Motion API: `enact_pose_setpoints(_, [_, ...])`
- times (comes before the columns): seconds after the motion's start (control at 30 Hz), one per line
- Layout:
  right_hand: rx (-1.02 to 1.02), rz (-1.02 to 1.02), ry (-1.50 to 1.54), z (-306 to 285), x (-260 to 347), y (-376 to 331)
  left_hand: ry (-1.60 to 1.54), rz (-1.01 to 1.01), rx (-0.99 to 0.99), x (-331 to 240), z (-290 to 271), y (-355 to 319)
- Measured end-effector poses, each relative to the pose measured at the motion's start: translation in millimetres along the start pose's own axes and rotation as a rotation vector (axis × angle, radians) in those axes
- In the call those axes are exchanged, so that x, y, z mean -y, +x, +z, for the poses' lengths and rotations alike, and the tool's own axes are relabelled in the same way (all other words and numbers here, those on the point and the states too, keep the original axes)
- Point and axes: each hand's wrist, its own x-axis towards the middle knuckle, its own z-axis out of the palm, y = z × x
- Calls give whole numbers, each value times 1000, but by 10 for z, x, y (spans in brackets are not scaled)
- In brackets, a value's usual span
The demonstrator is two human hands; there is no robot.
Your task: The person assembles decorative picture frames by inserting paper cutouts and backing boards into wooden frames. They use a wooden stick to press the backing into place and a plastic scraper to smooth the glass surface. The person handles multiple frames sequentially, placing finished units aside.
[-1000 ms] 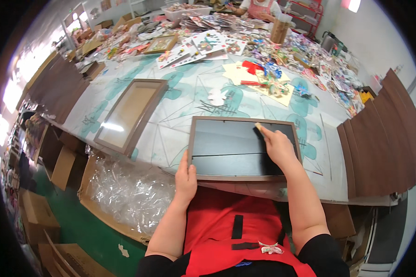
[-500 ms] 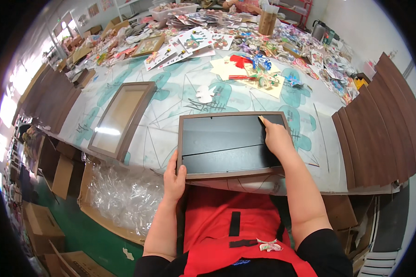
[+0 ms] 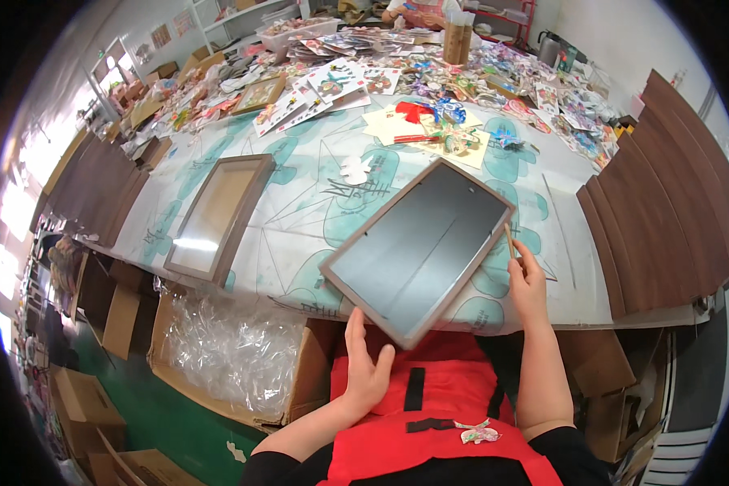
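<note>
A brown picture frame with a dark glass panel lies tilted over the near table edge, turned diagonally. My right hand pinches its right corner from the side. My left hand is palm up with fingers apart, just below the frame's near edge, fingertips by the lower corner. I cannot tell whether it bears the frame. A red apron is below both hands.
A second brown frame with a pale backing lies on the patterned table cover. Stacks of brown boards stand at the right and left. A carton of clear plastic sits below left. Colourful paper pieces cover the far table, where another person works.
The dark frame has swung from square-on to diagonal. My left hand has left its left edge and dropped below the near edge. My right hand has moved from the glass to the right corner.
</note>
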Motion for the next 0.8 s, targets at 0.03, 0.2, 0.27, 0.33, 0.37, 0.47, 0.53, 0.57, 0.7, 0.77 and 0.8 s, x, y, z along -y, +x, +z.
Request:
enact_pose_setpoints(0.03, [-4,3,-20,-82,-38,-22,157,178,-22,-25,-38,83])
enact_pose_setpoints(0.2, [26,-26,-78,-173,57,-90,245,100,8,169,-228,1037])
enact_pose_setpoints(0.27, [33,-61,-104,-111,144,-47,104,5,128,314,-54,1080])
enact_pose_setpoints(0.33, [29,-145,-133,-96,183,24,51,-71,329,221,153,1024])
enact_pose_setpoints(0.37, [38,-200,-185,-103,158,88,149,47,322,278,235,934])
enact_pose_setpoints(0.47, [62,-312,-246,-119,186,285,205,109,341,166,282,805])
enact_pose_setpoints(0.53, [75,-368,-302,-82,225,445,126,-29,380,-14,267,747])
enact_pose_setpoints(0.57, [82,-399,-327,-28,251,543,156,-35,407,-66,241,758])
enact_pose_setpoints(0.7, [213,-436,-476,431,290,985,155,41,285,109,401,964])
enact_pose_setpoints(0.77, [276,-423,-597,740,292,1170,200,100,268,350,513,1112])
enact_pose_setpoints(0.8, [285,-405,-640,859,245,1238,176,101,288,358,525,1136])
